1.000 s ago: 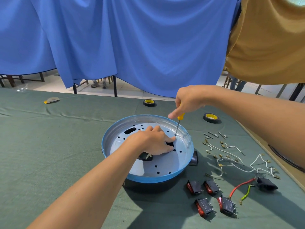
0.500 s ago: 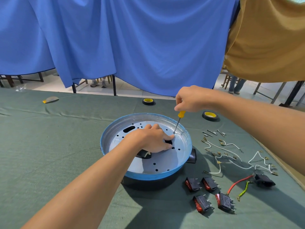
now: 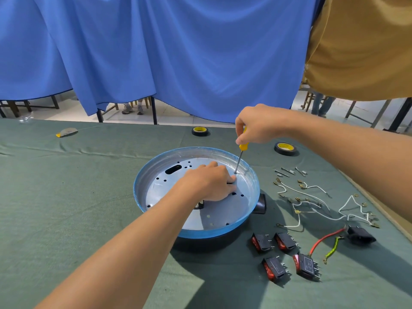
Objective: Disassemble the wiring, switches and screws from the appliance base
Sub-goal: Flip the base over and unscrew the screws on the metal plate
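The round appliance base, blue-rimmed with a perforated silver plate, sits mid-table. My left hand rests inside it on the plate, fingers curled over a spot near the right side; what lies under them is hidden. My right hand grips the yellow handle of a screwdriver, held nearly upright with its tip on the plate just beyond my left fingertips. Right of the base lie several black-and-red rocker switches, white wires, a red wire, a green-yellow wire and small screws.
A black socket lies at the far right. Two rolls of black tape sit behind the base. A small scraper lies far left. Blue curtain hangs beyond the green-covered table, whose right edge runs close to the wires.
The view has shifted slightly. My right hand has raised a little and the screwdriver now stands more upright, tip still on the plate. My left hand has stayed in place.
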The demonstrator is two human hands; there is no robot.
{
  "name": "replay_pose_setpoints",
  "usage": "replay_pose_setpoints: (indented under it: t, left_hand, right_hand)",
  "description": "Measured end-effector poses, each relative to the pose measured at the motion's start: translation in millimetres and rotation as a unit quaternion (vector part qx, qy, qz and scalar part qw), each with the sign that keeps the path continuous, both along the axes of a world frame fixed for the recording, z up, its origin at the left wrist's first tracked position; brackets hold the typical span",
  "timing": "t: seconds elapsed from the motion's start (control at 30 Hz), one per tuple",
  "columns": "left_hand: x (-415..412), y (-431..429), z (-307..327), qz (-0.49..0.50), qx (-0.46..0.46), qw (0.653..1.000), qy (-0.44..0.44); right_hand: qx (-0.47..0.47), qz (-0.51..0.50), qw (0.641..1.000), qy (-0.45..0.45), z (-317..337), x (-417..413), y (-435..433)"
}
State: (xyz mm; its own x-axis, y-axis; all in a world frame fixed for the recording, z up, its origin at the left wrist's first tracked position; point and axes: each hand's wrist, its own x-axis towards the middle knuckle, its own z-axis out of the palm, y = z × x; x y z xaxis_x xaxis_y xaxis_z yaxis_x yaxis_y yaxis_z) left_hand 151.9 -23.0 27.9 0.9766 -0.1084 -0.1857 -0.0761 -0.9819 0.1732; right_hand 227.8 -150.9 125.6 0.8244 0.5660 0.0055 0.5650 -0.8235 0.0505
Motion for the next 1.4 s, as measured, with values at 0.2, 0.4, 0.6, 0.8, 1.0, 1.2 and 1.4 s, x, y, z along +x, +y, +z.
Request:
replay_pose_setpoints:
  t: [0.2, 0.4, 0.6, 0.8, 1.0, 1.2, 1.4]
  left_hand:
    - [0, 1, -1, 0.015, -0.002, 1.000, -0.015]
    - [7, 3, -2, 0.014, 0.004, 1.000, -0.013]
    - [9, 5, -1, 0.009, 0.001, 1.000, -0.005]
    - [11, 4, 1, 0.000, -0.005, 1.000, -0.002]
    - [11, 6, 2, -0.002, -0.007, 1.000, -0.001]
    - [11, 6, 2, -0.007, -0.005, 1.000, -0.008]
    - [8, 6, 3, -0.009, 0.005, 1.000, -0.011]
  right_hand:
    - [-0.044, -0.008, 0.999, 0.016, 3, 1, 2]
    - [-0.014, 0.026, 1.000, 0.000, 2, -3, 5]
    - [-0.059, -0.002, 0.998, -0.020, 4, -3, 10]
    - [-0.117, 0.049, 0.992, -0.028, 5, -6, 14]
    - [-0.145, 0.099, 0.984, -0.006, 13, -5, 16]
    - [-0.029, 0.007, 0.997, 0.069, 10, -2, 8]
    - [-0.053, -0.082, 0.992, 0.073, 4, -6, 12]
